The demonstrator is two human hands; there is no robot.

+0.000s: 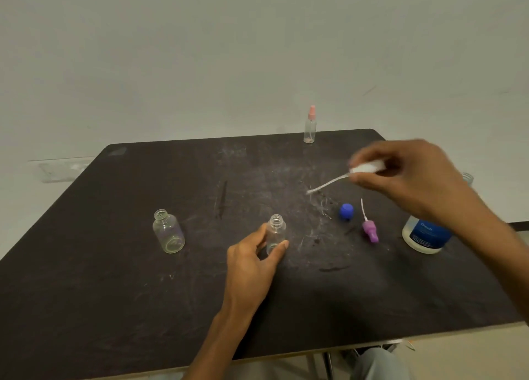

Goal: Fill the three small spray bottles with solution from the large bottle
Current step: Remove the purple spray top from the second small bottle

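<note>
Clear uncapped bottle (275,233) in left hand (252,260); right hand (406,176) pinches seemingly white sprayer (363,169).

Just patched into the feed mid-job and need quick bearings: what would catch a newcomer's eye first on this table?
The right hand, raised over the table's right side, pinches a white spray head whose dip tube hangs out to the left. The left hand grips an open small clear bottle near the front centre; another open bottle stands further left. A purple spray head and blue cap lie beside the large bottle at the right edge.
</note>
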